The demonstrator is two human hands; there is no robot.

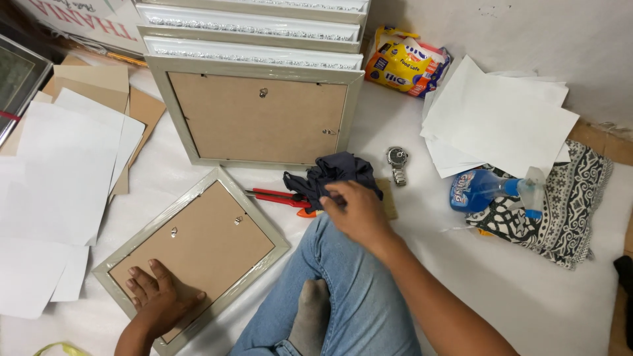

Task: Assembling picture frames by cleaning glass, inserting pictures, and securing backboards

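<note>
The left hand lies flat and open on the brown back of a frame lying face down on the white floor. The right hand, above the knee, pinches a dark cloth beside red pliers; a watch and spray bottle lie nearby.

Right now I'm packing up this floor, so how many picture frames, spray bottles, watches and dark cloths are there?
Picture frames: 5 (one under the left hand, one leaning face-down, three stacked behind)
Spray bottles: 1
Watches: 1
Dark cloths: 1, at the right hand
Total: 8
</note>
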